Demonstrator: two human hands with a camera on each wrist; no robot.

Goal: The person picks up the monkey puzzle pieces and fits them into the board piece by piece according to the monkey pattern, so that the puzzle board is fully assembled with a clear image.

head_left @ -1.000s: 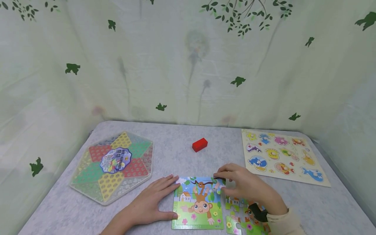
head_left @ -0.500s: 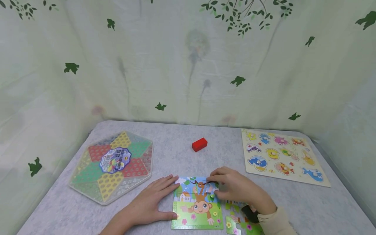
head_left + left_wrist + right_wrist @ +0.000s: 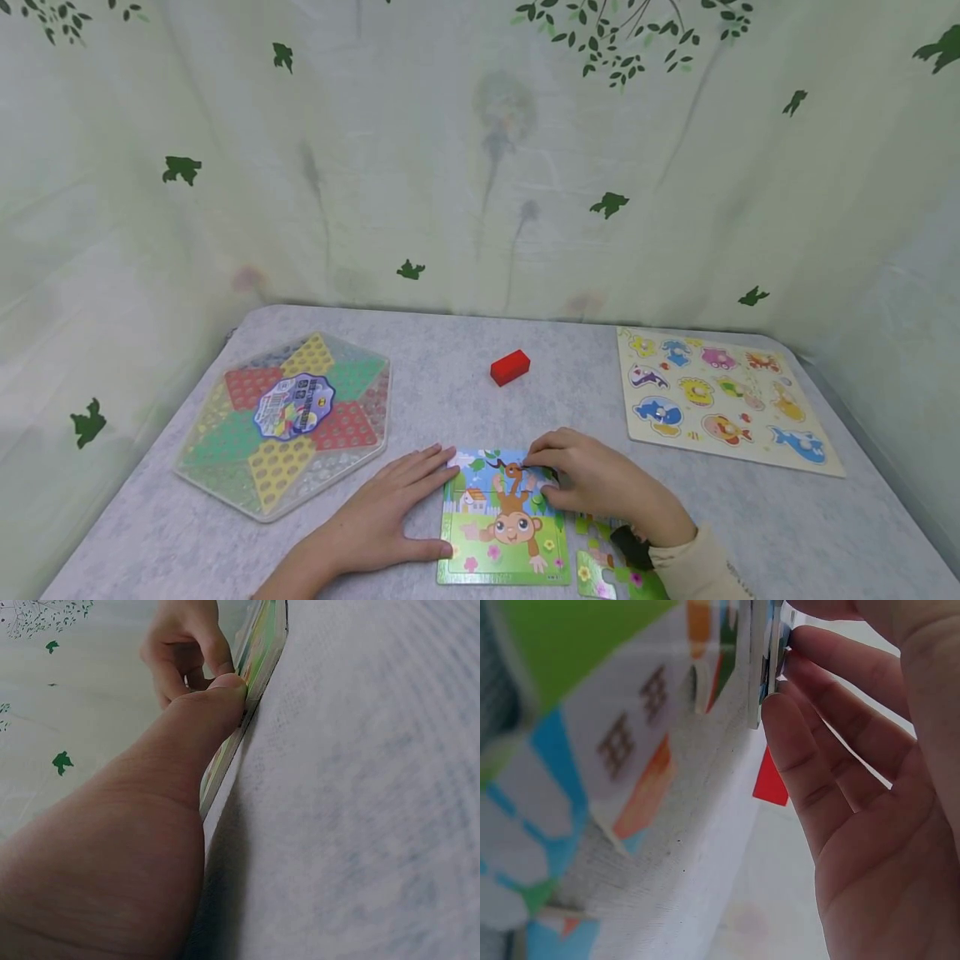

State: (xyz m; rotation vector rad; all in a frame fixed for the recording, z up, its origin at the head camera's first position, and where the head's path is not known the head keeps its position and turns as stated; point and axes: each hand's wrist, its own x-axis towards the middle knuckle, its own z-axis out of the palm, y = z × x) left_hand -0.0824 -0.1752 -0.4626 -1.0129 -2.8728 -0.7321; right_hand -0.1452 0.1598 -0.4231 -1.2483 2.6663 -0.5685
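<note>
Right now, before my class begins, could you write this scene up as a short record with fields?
Surface: grey table
Centre: monkey puzzle
Left hand: thumb and fingers touch the puzzle's left edge
Right hand: pinches a puzzle piece at the puzzle's top right
Right of puzzle: loose pieces, partly hidden by the right arm
Behind puzzle: red block
Far left: hexagonal star board
Far right: animal picture board
</note>
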